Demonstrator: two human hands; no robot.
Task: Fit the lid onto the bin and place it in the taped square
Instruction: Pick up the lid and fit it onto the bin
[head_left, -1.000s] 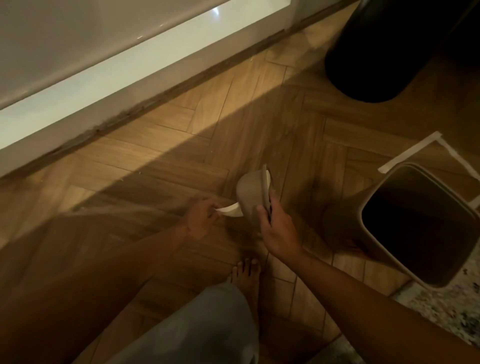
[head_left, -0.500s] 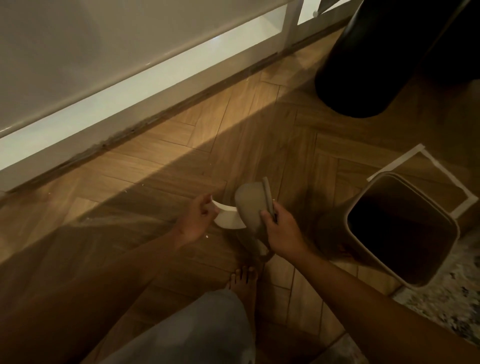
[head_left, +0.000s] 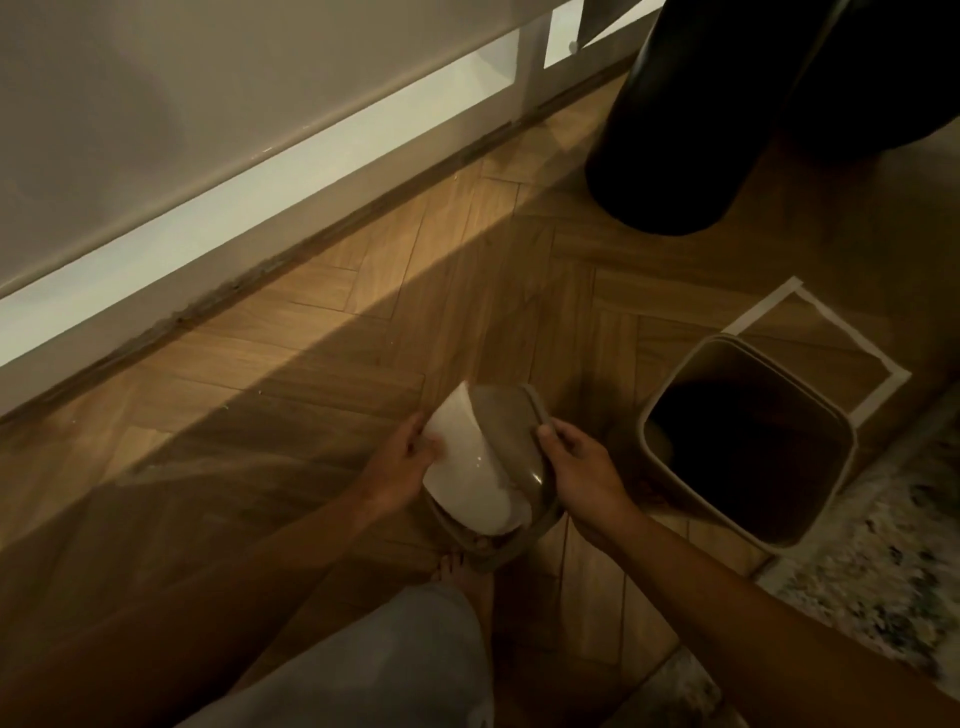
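Above the wooden floor I hold the bin's lid (head_left: 511, 423), a beige frame with a white swing flap (head_left: 467, 467) tilted up inside it. My left hand (head_left: 400, 467) grips the flap's left edge. My right hand (head_left: 582, 467) grips the frame's right rim. The open beige bin (head_left: 826, 525) stands empty to the right of the lid, a short gap away. Beyond the bin, white tape (head_left: 769, 306) marks a square on the floor; the bin's far rim covers part of it.
A large black cylinder (head_left: 685, 130) stands at the back right. A white wall with baseboard (head_left: 260, 182) runs along the left. A patterned rug (head_left: 878, 582) lies at the right front. My bare foot (head_left: 467, 577) and grey-trousered knee are below the lid.
The lid has been lifted and turned from edge-on to face up, showing the white flap. Both hands have stayed on it. The camera view shifted right and up.
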